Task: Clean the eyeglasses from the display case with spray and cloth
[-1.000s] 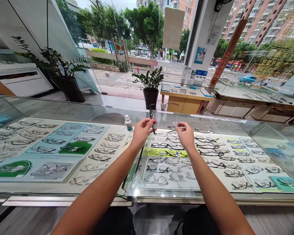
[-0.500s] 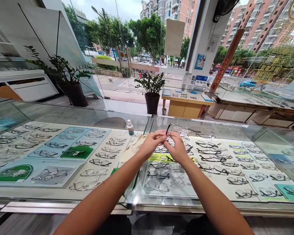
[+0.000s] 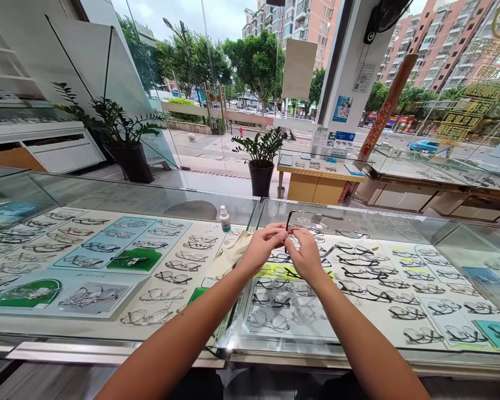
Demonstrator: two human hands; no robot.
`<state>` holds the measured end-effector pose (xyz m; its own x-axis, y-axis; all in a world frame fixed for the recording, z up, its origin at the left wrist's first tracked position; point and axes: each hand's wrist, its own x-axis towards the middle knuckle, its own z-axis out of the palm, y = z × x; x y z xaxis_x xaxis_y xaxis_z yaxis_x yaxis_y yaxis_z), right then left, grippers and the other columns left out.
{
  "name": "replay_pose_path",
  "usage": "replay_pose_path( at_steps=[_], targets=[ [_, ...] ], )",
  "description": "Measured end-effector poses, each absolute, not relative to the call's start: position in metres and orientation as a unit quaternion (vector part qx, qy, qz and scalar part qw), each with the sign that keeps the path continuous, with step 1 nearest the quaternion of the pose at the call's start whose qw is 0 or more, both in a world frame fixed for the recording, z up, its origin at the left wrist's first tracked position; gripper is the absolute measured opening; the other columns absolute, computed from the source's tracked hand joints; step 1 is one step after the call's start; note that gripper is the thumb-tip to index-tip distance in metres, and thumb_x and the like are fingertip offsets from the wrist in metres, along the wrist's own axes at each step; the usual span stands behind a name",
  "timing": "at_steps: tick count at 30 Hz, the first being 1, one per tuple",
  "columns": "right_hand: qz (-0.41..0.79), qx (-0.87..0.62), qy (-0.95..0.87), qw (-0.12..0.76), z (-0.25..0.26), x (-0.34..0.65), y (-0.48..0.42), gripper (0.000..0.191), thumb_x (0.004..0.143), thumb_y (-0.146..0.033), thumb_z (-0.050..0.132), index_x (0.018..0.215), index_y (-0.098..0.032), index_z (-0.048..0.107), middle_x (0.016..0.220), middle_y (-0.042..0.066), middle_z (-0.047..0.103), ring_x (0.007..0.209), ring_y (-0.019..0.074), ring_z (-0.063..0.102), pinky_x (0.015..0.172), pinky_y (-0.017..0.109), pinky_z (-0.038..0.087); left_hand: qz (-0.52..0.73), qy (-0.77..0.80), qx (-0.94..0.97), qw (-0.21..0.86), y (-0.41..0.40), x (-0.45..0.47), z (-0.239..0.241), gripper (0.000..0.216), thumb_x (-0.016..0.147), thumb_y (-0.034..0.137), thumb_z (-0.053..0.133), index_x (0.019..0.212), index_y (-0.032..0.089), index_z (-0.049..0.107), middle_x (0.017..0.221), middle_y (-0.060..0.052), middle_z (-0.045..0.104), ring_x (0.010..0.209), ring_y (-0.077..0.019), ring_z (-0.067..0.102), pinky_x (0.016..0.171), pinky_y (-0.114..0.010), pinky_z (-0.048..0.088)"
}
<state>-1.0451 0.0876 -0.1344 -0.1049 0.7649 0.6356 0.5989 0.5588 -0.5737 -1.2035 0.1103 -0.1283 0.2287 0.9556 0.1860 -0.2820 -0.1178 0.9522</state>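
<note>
My left hand (image 3: 267, 243) and my right hand (image 3: 305, 253) meet above the glass counter, fingers closed together on a pair of eyeglasses (image 3: 289, 219). One thin dark temple stands up between the fingertips. Most of the frame is hidden by my fingers, and I cannot make out its lenses. Left of my left hand, a cream cloth (image 3: 232, 256) lies crumpled on the counter top. Just behind the cloth stands a small white bottle (image 3: 225, 220) with a blue-green lower label.
Beneath the glass of the display case (image 3: 270, 340), several rows of eyeglasses lie on pale boards, on both sides of the middle seam. Beyond the counter are a potted plant (image 3: 261, 178) and a wooden display table (image 3: 312, 189). A larger plant (image 3: 129, 158) stands at left.
The view has shifted slightly, so the scene sits a little lower and further right. Both hands stay on the eyeglasses, whose raised temple has turned a little more upright.
</note>
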Motion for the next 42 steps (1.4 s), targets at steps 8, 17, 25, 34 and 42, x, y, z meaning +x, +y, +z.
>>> replay_pose_path(
  at_steps=[8, 17, 25, 34, 42],
  targets=[
    [0.103, -0.461, -0.715, 0.515, -0.129, -1.041, 0.086, 0.030, 0.110, -0.037, 0.048, 0.107, -0.024, 0.075, 0.109, 0.009, 0.081, 0.107, 0.0289, 0.070, 0.097, 0.045, 0.050, 0.564, 0.344, 0.539, 0.522, 0.117, -1.211, -0.125, 0.031, 0.084, 0.051, 0.082, 0.094, 0.023, 0.086, 0.132, -0.012, 0.072, 0.120, -0.0308, 0.068, 0.096, -0.044, 0.060],
    [0.067, -0.459, -0.714, 0.524, -0.127, -1.032, 0.090, 0.032, 0.110, -0.034, 0.042, 0.104, -0.024, 0.071, 0.122, 0.013, 0.075, 0.117, 0.0303, 0.066, 0.104, 0.049, 0.048, 0.697, 0.555, 0.452, 0.044, 0.156, -1.260, -0.127, 0.046, 0.086, 0.018, 0.070, 0.131, 0.022, 0.060, 0.143, -0.016, 0.052, 0.135, -0.0322, 0.052, 0.119, -0.047, 0.037],
    [0.062, -0.457, -0.726, 0.510, -0.129, -1.027, 0.095, 0.033, 0.113, -0.035, 0.040, 0.110, -0.023, 0.071, 0.121, 0.012, 0.077, 0.117, 0.0302, 0.066, 0.106, 0.049, 0.047, 0.641, 0.610, 0.384, 0.264, 0.209, -1.301, -0.180, 0.063, 0.080, 0.017, 0.071, 0.139, 0.025, 0.050, 0.130, -0.012, 0.068, 0.112, -0.0253, 0.065, 0.099, -0.038, 0.047],
    [0.052, -0.452, -0.712, 0.535, -0.127, -1.027, 0.093, 0.036, 0.113, -0.039, 0.043, 0.114, -0.024, 0.076, 0.121, 0.010, 0.080, 0.117, 0.0305, 0.067, 0.104, 0.049, 0.050, 0.662, 0.577, 0.371, 0.303, 0.223, -1.312, -0.195, 0.032, 0.079, 0.030, 0.067, 0.108, 0.024, 0.056, 0.095, -0.003, 0.068, 0.081, -0.0190, 0.062, 0.076, -0.032, 0.048],
    [0.028, -0.443, -0.710, 0.548, -0.121, -1.026, 0.089, 0.035, 0.113, -0.035, 0.043, 0.111, -0.025, 0.076, 0.114, 0.010, 0.080, 0.111, 0.0302, 0.067, 0.100, 0.048, 0.050, 0.704, 0.476, 0.390, 0.354, 0.199, -1.291, -0.148, 0.039, 0.073, 0.041, 0.073, 0.101, 0.027, 0.049, 0.099, -0.001, 0.058, 0.084, -0.0153, 0.056, 0.063, -0.023, 0.048]
  ],
)
